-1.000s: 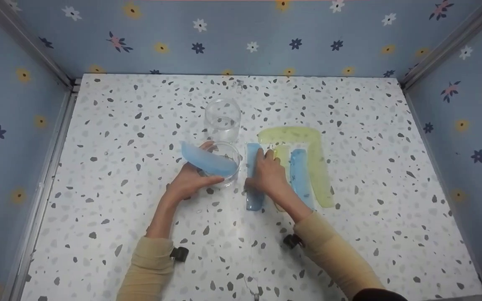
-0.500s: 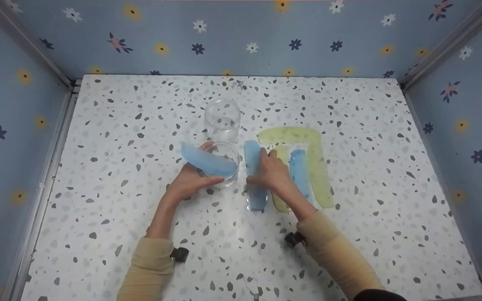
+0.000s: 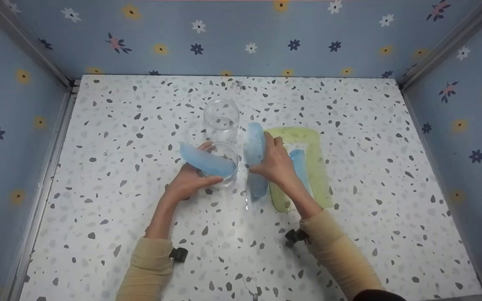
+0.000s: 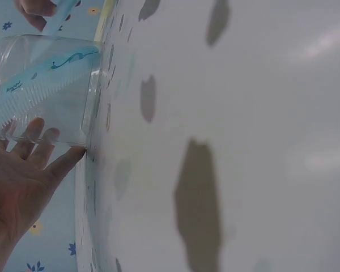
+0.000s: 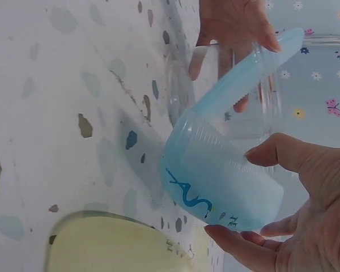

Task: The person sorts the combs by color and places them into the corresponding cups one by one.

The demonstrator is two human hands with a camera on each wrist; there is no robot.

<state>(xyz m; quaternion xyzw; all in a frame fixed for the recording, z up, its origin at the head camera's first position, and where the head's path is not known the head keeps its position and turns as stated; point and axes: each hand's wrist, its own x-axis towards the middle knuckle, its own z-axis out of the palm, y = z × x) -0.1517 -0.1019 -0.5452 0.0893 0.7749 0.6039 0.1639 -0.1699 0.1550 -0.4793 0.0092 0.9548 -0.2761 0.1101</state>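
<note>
Pinching with thumb against fingers, the right hand [image 3: 275, 161] is holding a long, translucent light-blue plastic comb [image 3: 255, 144], which is tilting up and apparently hanging off the tabletop, its shadow falling below. Lifting seems to be the step in hand, with a clear, round plastic cup [image 4: 68, 107] being steadied just left of the grip; the next move is probably calling for keeping the raised comb above that cup's rim. Curling around the cup, the left hand [image 3: 188, 182] is holding it upright, while a second light-blue comb [image 3: 207, 161] is leaning inside and jutting over the rim. Just beyond that, a second clear plastic cup [image 3: 221, 133] is standing. Right of the grip, a third blue comb [image 3: 298, 163], partly hidden, is lying within a yellow-green plastic corner shape [image 3: 321, 171] (one piece or two, I cannot tell). Below the grip, a rounded yellow-green end [image 3: 282, 200] is showing. White speckled tabletop [image 3: 132, 138] is offering most room toward its sides and near part; its far edge is running well beyond the grip, along blue flowered panels [image 3: 241, 58].
</note>
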